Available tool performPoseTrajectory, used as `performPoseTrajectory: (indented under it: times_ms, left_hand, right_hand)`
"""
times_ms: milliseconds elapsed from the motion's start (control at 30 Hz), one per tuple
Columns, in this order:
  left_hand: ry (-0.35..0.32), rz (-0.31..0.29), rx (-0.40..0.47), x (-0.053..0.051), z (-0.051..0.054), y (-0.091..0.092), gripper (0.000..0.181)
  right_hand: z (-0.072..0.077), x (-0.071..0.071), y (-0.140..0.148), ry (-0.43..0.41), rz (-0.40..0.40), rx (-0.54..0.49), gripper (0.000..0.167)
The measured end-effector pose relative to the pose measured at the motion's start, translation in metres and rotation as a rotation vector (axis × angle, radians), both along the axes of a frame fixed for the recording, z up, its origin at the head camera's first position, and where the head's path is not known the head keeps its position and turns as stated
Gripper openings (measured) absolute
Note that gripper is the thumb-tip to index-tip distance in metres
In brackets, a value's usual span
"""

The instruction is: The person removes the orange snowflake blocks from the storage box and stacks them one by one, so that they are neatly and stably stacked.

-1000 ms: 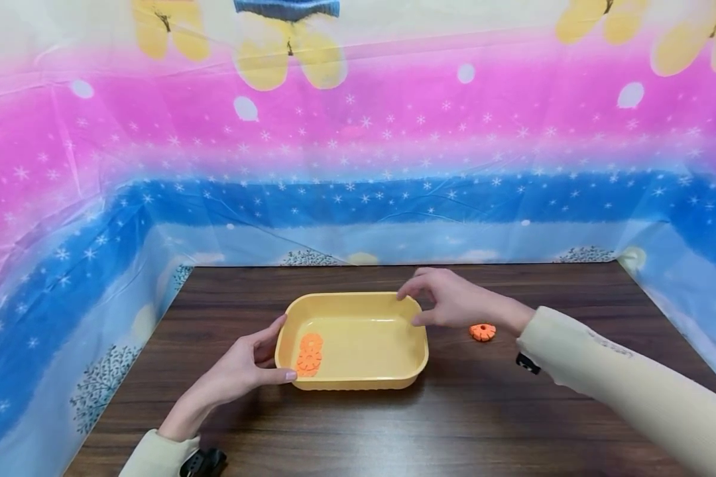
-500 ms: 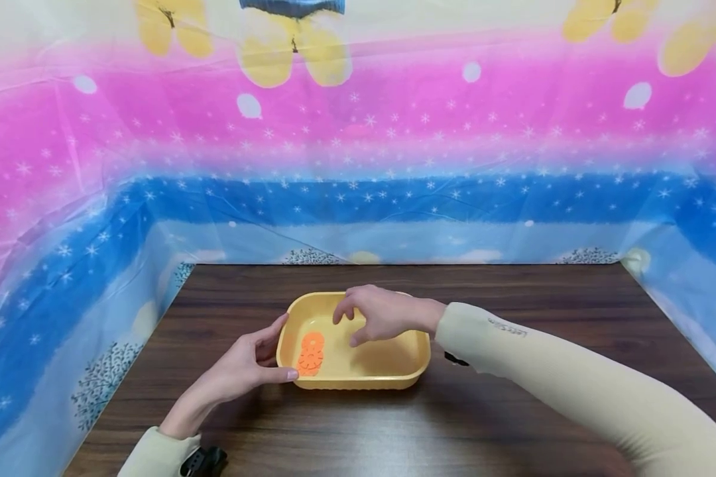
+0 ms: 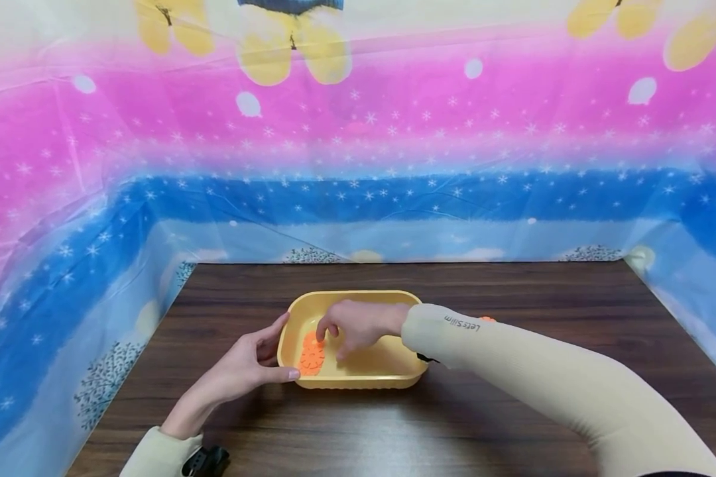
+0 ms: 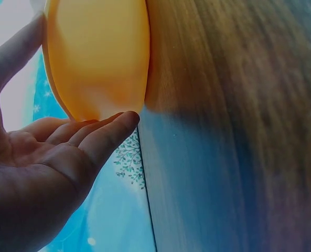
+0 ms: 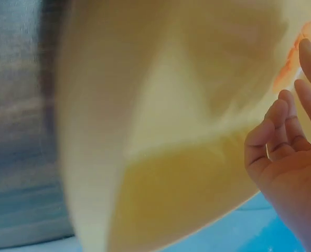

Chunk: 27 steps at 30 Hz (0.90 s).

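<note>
A yellow plastic basin stands on the table, and several flat orange notched discs lie overlapping at its left end. My left hand grips that end, thumb on the front corner and fingers at the far side; the left wrist view shows them against the basin wall. Inside the basin, my right hand reaches over the floor with thumb and forefinger apart, beside the discs. In the right wrist view, the orange discs lie just beyond the fingertips, and nothing shows between the fingers.
Another orange disc lies on the table to the right, mostly hidden by the right sleeve. The dark wooden table is bordered by a patterned pink and blue cloth at the back and sides.
My right hand has moved left from the basin's right rim across its inside to the orange discs. Its sleeve now covers most of the loose disc. The left hand keeps its place.
</note>
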<state>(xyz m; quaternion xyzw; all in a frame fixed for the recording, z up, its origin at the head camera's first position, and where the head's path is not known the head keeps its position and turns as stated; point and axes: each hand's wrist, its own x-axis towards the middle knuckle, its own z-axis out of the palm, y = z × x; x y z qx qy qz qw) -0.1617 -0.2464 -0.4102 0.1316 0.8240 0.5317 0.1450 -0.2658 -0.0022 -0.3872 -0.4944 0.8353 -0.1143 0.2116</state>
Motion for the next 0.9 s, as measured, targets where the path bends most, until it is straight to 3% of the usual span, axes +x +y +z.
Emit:
performPoseTrajectory:
  times_ms: [300, 667, 900]
  left_hand:
    - [0.005, -0.004, 0.007, 0.000, -0.001, -0.001, 0.101]
    - [-0.002, -0.009, 0.028, 0.002, -0.002, -0.001, 0.100]
    - [0.012, -0.013, 0.032, 0.001, -0.002, -0.002, 0.101]
  right_hand:
    - [0.008, -0.004, -0.012, -0.033, 0.026, 0.000, 0.045]
    - [-0.005, -0.005, -0.029, -0.076, 0.075, -0.031, 0.039]
    - [-0.014, -0.005, -0.034, -0.032, 0.075, -0.039, 0.036]
